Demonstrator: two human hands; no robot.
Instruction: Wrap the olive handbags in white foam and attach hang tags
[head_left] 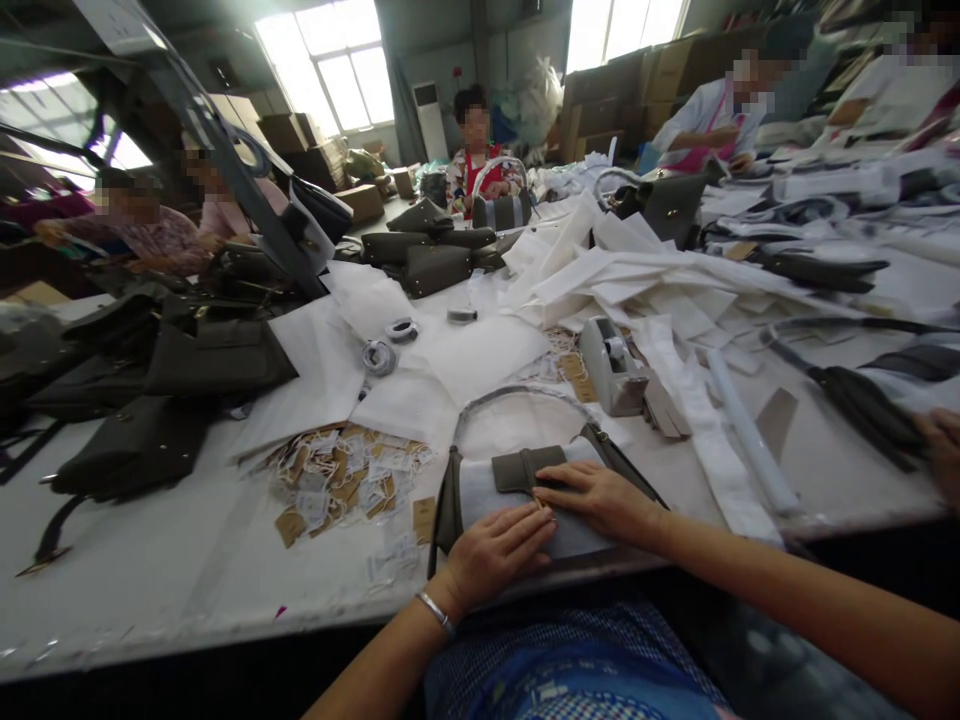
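Observation:
In front of me on the table lies a dark olive handbag (600,452), its body wrapped in a whitish sheet (480,490) and its handle (517,392) covered in pale wrapping. My left hand (501,548), with a silver bangle at the wrist, rests on the lower front of the bag, fingers stretched out. Across the front flap (514,468) lies my right hand (600,500), also with extended fingers. The fingertips of both hands meet near the flap's lower edge; what is under them is hidden.
Left of the bag is a heap of tags (352,485). A tape dispenser (611,368) stands behind it, near tape rolls (379,357) and white sheets (480,350). More dark bags (217,355) are piled left. Co-workers sit around the table; one hand (941,445) shows at right.

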